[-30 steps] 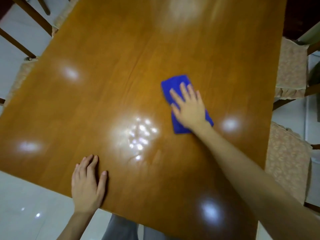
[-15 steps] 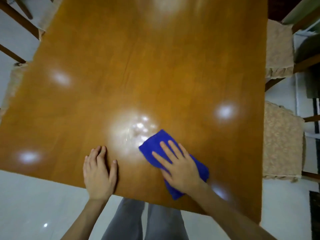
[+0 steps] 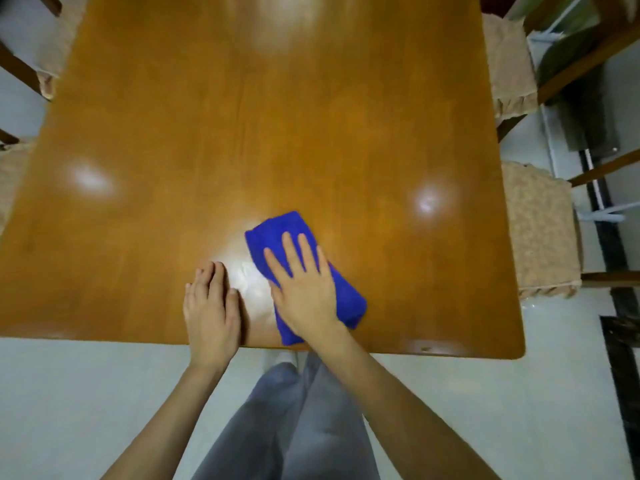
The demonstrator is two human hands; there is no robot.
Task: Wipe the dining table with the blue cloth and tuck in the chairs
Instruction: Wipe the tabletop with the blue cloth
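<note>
Your right hand (image 3: 304,292) lies flat on the folded blue cloth (image 3: 277,228), with its fingers (image 3: 289,251) straight, slightly spread and gripping nothing. A flat palm presumably spreads pressure so that the whole fold bears on the counter (image 3: 277,116).

The cloth sits close to the counter's near edge, about midway along it, with its lower corner almost at that edge.

Your left hand (image 3: 211,317) rests palm-down on bare wood just beside the cloth, its fingers straight and together. It probably serves as a brace while you lean forward.

The wiping step is in hand. The chairs on the right (image 3: 540,230) stand with their cushioned seats showing beside the counter, so tucking appears not yet done.
</note>
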